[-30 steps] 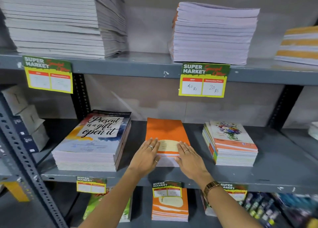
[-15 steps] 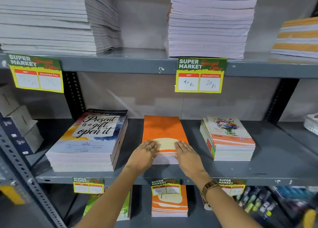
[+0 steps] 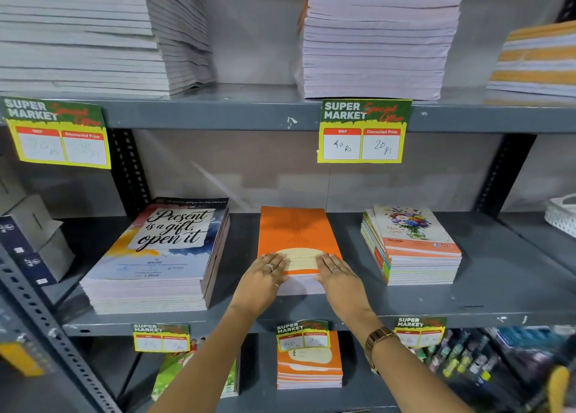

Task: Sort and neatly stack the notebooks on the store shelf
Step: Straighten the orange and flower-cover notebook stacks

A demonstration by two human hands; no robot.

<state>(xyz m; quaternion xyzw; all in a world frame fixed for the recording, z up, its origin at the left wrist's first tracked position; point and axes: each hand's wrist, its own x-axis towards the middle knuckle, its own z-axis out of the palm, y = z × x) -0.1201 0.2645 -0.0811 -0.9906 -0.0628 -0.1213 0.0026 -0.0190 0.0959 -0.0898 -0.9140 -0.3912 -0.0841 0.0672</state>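
Observation:
A low stack of orange notebooks (image 3: 296,231) lies in the middle of the grey middle shelf (image 3: 498,288). My left hand (image 3: 263,277) rests flat on its near left corner, fingers straight. My right hand (image 3: 338,277) lies flat on the near right corner, a watch on that wrist. To the left sits a thick stack topped by a "Present is a gift, open it" cover (image 3: 162,250). To the right stands a smaller stack with a flower cover (image 3: 411,244).
Tall white-edged notebook stacks (image 3: 377,41) fill the upper shelf, with an orange-striped stack (image 3: 539,60) at far right. Price tags (image 3: 363,132) hang from the shelf edges. More orange notebooks (image 3: 308,369) lie on the lower shelf. Boxes (image 3: 34,235) stand at left, a white basket (image 3: 562,214) at right.
Both hands have slid a little towards the stack's near corners and stay flat on the orange stack. The camera has shifted slightly; the stacks look unmoved.

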